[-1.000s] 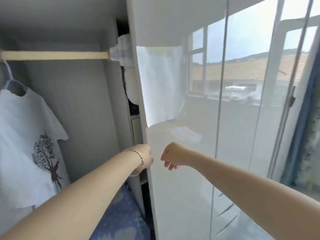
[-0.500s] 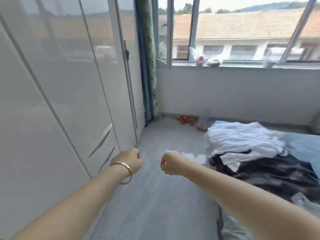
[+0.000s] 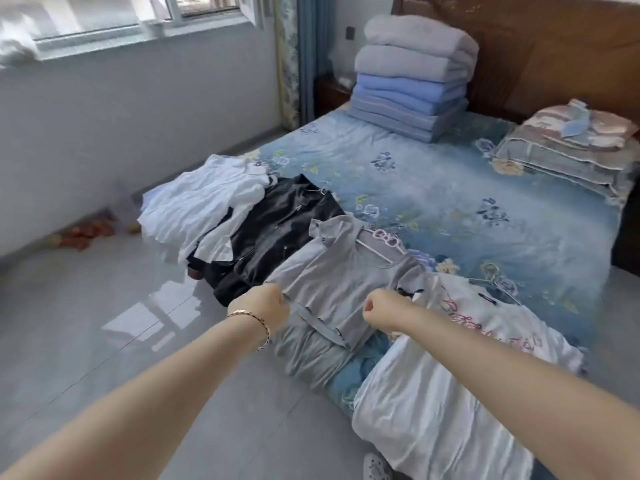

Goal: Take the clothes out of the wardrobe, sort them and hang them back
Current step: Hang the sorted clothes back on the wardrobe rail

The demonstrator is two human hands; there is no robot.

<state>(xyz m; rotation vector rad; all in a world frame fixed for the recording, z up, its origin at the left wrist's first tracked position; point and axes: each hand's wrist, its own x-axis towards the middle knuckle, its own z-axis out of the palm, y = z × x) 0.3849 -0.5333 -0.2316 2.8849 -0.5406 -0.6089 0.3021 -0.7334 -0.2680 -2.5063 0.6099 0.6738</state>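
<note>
Grey collared top [image 3: 346, 271] flat on bed [image 3: 450, 188] — left hand [image 3: 266, 306], right hand [image 3: 379, 309] in fists, seemingly empty

body | worn: slim gold-toned link bracelet [image 3: 265, 325] — left wrist; left forearm [image 3: 156, 393], right forearm [image 3: 485, 358] — bare, unsleeved

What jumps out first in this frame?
A row of garments lies along the near edge of the bed: white shirts, black jacket, grey top on a pink hanger, and white printed T-shirt. The left hand and right hand, fingers curled, are at the grey top's hem; whether they grip it is unclear. A tall stack of folded blankets stands by the headboard.
</note>
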